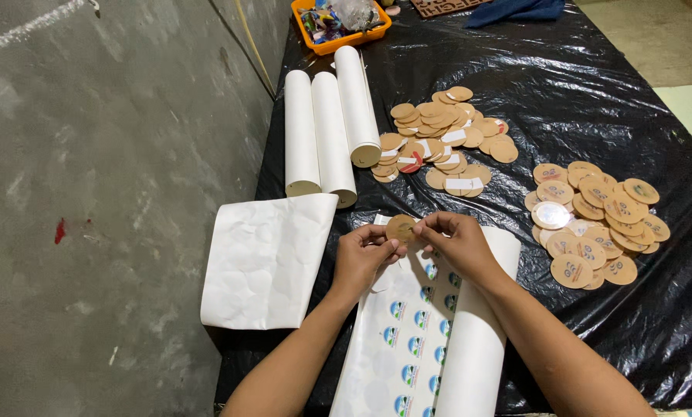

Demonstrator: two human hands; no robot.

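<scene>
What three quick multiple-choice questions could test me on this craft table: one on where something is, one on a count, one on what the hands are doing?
1. Where does the orange basket sit?
A. at the table's far end
B. on the floor
C. beside the person's elbows

2. How many white rolls lie side by side beyond the hands?
A. one
B. three
C. six

3. What is the state of the brown disc?
A. lying in a pile
B. held between both hands
C. stuck on the wall

Answers: 1 A, it sits on the black plastic sheet at the top; 2 B, three tubes lie together; 3 B, left hand and right hand pinch it.
</scene>
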